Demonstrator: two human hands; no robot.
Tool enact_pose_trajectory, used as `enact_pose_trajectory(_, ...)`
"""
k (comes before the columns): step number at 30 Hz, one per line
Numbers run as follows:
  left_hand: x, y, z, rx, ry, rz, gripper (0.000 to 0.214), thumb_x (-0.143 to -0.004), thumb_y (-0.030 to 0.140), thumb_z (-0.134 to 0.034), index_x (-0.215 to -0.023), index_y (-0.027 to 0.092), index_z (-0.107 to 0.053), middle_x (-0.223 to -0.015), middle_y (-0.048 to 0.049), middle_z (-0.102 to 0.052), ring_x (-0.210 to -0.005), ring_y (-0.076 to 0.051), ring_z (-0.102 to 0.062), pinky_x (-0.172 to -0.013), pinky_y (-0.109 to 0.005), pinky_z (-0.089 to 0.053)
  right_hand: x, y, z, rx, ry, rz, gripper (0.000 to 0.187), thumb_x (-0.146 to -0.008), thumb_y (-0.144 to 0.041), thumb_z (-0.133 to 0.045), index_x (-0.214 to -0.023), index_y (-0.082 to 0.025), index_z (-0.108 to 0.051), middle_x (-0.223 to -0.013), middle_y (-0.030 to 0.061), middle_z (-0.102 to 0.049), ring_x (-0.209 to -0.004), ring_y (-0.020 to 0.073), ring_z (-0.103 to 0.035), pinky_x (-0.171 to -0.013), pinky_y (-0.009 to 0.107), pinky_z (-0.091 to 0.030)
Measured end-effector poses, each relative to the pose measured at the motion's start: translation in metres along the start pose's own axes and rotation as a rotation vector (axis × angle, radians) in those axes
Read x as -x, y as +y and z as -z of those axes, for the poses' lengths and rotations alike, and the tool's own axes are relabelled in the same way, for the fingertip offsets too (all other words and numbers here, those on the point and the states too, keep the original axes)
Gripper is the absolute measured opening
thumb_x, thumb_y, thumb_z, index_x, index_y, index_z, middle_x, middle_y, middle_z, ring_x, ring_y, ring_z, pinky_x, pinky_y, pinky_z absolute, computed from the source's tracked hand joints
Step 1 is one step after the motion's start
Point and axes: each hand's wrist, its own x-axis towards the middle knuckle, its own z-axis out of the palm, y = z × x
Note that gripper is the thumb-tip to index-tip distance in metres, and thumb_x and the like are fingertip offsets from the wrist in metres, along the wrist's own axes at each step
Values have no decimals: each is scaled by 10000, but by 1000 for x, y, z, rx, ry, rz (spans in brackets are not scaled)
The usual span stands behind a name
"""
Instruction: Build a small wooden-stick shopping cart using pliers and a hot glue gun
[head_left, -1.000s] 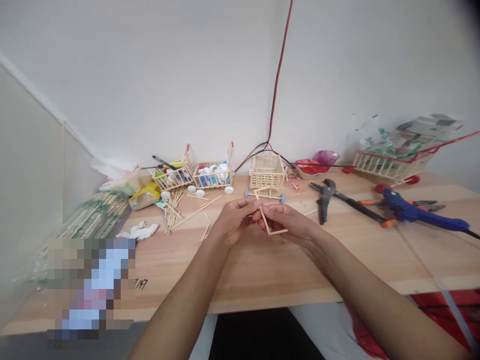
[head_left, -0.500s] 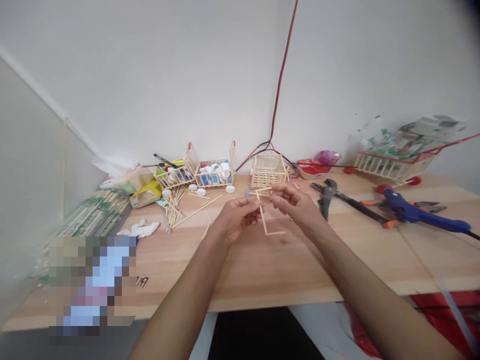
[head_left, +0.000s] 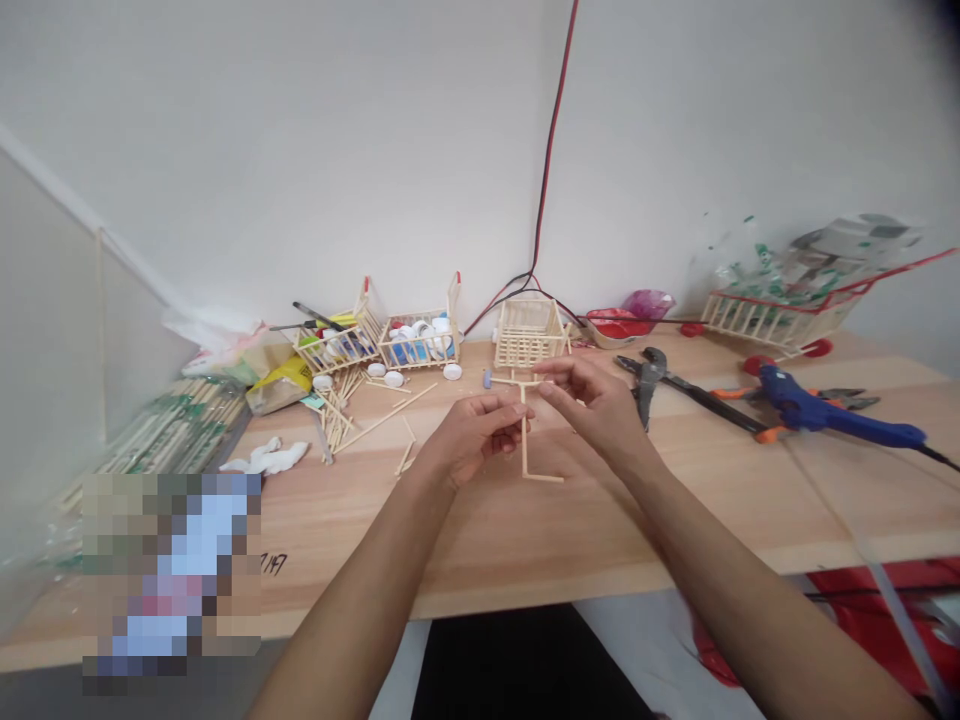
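Note:
A small frame of thin wooden sticks [head_left: 525, 450] is held upright above the table. Its long stick runs down to a short one pointing right at the bottom, and another stick crosses at the top. My left hand [head_left: 484, 430] pinches the long stick between thumb and fingers. At the upper end, the thumb and index finger of my right hand [head_left: 592, 400] close around the tip of the top stick. Just behind the hands stands a wooden stick basket [head_left: 531, 348]. A small light-blue piece [head_left: 487, 379] lies left of the frame's top.
Two small stick carts [head_left: 337, 345] [head_left: 420, 345] stand back left, near loose sticks [head_left: 345, 410]. Packs of sticks [head_left: 165, 430] and white crumpled tissue [head_left: 270, 457] lie left. Rightward are pliers [head_left: 651, 385], a blue glue gun [head_left: 832, 415] and a red-trimmed cart [head_left: 780, 318].
The frame has turned slightly in my hands, so its long stick now stands straighter and its bottom stick sits a little lower. The whole view has shifted slightly.

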Motion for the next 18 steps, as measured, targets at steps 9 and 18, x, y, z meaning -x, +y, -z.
enact_pose_trajectory(9,-1,-1,0,-7,12,8,316,-612,361,-803,-756,97,-706,-609,-1,-563,-513,-46,-460,-498,-190,-325,2,-9,1,160,-17,46,182,-852,-280,-592,-966,-179,-692,-725,7,-638,-570,107,-476,-524,246,-351)
enact_pose_trajectory(18,-2,-2,0,-27,16,-14,321,-622,363,-795,-769,90,-714,-617,-8,-561,-520,-45,-455,-504,-193,-314,4,-7,0,231,25,109,171,-853,-253,-579,-923,-166,-709,-641,-5,-615,-510,98,-434,-499,242,-337)
